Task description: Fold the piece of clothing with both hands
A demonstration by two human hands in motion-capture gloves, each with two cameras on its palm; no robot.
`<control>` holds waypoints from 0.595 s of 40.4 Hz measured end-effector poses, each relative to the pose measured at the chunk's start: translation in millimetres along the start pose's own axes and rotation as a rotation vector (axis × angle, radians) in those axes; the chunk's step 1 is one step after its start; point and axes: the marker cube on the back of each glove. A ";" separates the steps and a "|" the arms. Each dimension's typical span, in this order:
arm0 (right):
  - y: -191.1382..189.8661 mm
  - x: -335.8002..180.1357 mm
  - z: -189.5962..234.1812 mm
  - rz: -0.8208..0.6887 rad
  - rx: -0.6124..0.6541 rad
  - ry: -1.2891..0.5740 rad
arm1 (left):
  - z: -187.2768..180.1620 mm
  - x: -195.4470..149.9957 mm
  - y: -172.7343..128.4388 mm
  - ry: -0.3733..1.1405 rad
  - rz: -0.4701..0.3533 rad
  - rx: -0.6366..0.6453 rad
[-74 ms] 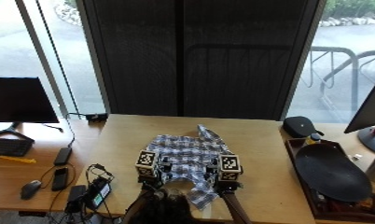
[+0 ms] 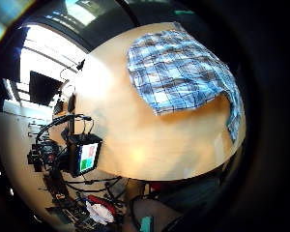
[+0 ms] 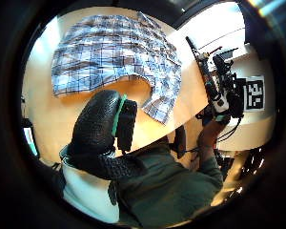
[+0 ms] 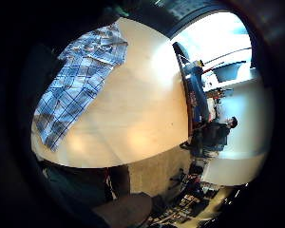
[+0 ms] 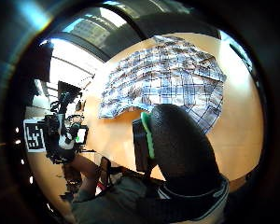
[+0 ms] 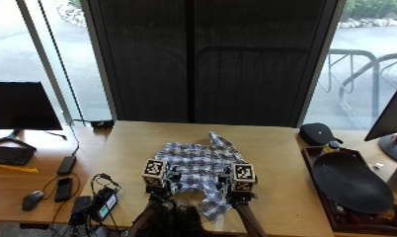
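On the light wooden table (image 6: 271,163), near its front edge and roughly midway across, a blue-and-white plaid shirt (image 6: 198,160) lies spread out and rumpled, with one pointed corner reaching toward the window side and a narrower flap hanging down toward the person between the two hands. Bare tabletop runs all around the cloth: a wide strip on the side of the left hand (image 6: 160,183), a broader one toward the right-hand end, and a band between the shirt and the far edge. Beyond the right end sits a dark tray (image 6: 346,183) with a black oval dish, well apart from the shirt; off the left end a lower desk carries a monitor (image 6: 21,106), a mouse and cables.

Both hands hover over the near hem of the shirt, the left at its left corner and the right hand (image 6: 241,190) beside the dangling flap. Whether either touches the cloth cannot be told from the outside view. In the left thumb-side palm view a gloved thumb (image 3: 96,125) sticks out over bare wood just beside the curved near hem, apart from the shirt (image 3: 114,52). In the right thumb-side palm view a thumb (image 5: 179,144) likewise stands free over the shirt's near edge (image 5: 168,81), pinching nothing. The other fingers of both hands are out of sight, so how far they are curled cannot be told.
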 end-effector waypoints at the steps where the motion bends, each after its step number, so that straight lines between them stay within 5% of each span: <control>1: -0.9 0.4 0.1 0.002 0.004 0.000 | -0.2 -1.1 -1.3 0.002 0.000 0.009; 24: -1.4 -4.1 1.4 -0.016 0.059 -0.002 | -4.5 -1.7 4.4 0.041 0.011 0.019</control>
